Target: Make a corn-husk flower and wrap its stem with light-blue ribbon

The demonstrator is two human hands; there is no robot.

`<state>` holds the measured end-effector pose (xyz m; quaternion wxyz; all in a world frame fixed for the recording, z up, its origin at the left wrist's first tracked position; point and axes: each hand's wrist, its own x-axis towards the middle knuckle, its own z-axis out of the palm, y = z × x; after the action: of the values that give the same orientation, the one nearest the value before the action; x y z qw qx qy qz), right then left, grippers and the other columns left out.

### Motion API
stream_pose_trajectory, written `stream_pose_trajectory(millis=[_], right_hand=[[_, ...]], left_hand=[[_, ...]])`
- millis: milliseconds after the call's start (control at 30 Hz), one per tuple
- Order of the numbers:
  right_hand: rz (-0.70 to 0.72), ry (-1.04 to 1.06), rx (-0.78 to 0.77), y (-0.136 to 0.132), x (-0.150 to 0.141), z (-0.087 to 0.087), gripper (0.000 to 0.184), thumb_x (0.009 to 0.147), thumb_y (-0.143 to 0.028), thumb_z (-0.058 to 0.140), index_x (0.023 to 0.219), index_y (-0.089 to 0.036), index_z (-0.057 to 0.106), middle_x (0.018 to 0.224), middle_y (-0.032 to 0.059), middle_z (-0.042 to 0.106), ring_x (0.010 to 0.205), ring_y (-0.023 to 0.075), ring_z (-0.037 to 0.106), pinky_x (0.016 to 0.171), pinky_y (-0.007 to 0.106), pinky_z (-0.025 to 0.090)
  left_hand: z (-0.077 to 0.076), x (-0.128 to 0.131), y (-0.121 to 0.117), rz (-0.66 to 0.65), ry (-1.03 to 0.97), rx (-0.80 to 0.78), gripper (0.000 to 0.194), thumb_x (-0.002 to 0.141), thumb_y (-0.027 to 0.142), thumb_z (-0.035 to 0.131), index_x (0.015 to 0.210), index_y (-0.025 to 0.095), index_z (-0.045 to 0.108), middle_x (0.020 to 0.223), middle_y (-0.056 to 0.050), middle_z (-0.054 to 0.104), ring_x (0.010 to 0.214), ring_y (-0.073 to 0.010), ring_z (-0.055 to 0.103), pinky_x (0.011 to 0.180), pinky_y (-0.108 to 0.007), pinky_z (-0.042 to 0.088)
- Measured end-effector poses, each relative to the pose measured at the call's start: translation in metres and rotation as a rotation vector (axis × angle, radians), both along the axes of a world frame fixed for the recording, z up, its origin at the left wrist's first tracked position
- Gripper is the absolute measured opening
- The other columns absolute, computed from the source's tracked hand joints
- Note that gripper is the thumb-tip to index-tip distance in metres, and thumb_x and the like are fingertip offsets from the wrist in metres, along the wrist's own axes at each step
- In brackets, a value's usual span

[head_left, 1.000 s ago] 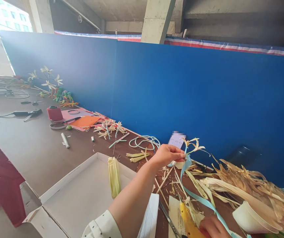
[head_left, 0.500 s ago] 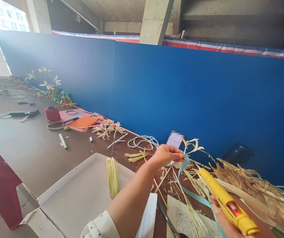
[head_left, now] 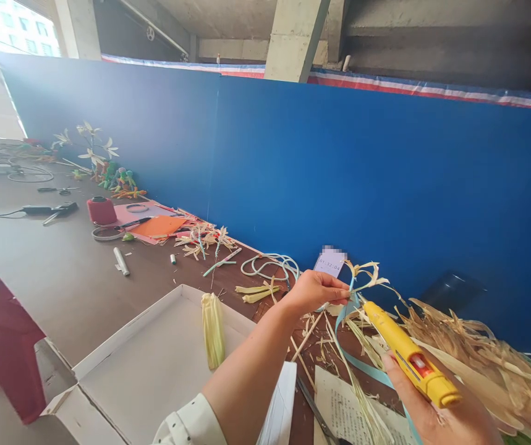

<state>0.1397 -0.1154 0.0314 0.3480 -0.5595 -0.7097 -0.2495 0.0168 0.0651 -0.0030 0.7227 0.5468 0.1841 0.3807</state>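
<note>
The right hand [head_left: 436, 411], partly cut off by the bottom edge, grips a yellow glue gun [head_left: 404, 352] whose nozzle points at a small straw flower [head_left: 365, 275]. The left hand [head_left: 314, 289] pinches that flower's stem, fingertips closed; a pale blue ribbon [head_left: 353, 355] trails from it down across the table [head_left: 61, 272]. Scissors [head_left: 314, 411] peek out beside a white box [head_left: 154, 364]. Dried husks [head_left: 478, 355] pile at right. A card [head_left: 330, 262] farther back is blurred, unreadable.

Yellow glue gun [head_left: 404, 352], light-blue ribbon [head_left: 355, 361], deep blue partition [head_left: 339, 161].
</note>
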Motion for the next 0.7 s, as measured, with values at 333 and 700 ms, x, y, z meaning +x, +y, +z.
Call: stream_pose_trajectory(millis=[333,700], right_hand=[[0.073,-0.21,0.056,0.005,0.003,-0.003,0.022,0.09,-0.031,0.04,0.078,-0.024,0.058,0.064,0.0025,0.06,0.054,0.0159,0.058,0.049,0.026,0.046],[0.004,-0.01,-0.106,0.003,0.007,-0.008,0.02,0.085,-0.037,0.047,0.072,-0.027,0.057,0.062,0.0012,0.061,0.052,0.0169,0.058,0.049,0.028,0.046]], left_hand=[[0.003,-0.002,-0.003,-0.016,0.011,0.016,0.037,0.055,0.035,0.08,0.081,0.011,0.07,0.066,-0.003,0.066,0.064,-0.0106,0.062,0.075,-0.028,0.052],[0.01,-0.005,-0.007,-0.02,0.038,0.001,0.039,0.053,0.035,0.081,0.08,0.01,0.069,0.064,-0.002,0.065,0.062,-0.0101,0.062,0.074,-0.028,0.051]])
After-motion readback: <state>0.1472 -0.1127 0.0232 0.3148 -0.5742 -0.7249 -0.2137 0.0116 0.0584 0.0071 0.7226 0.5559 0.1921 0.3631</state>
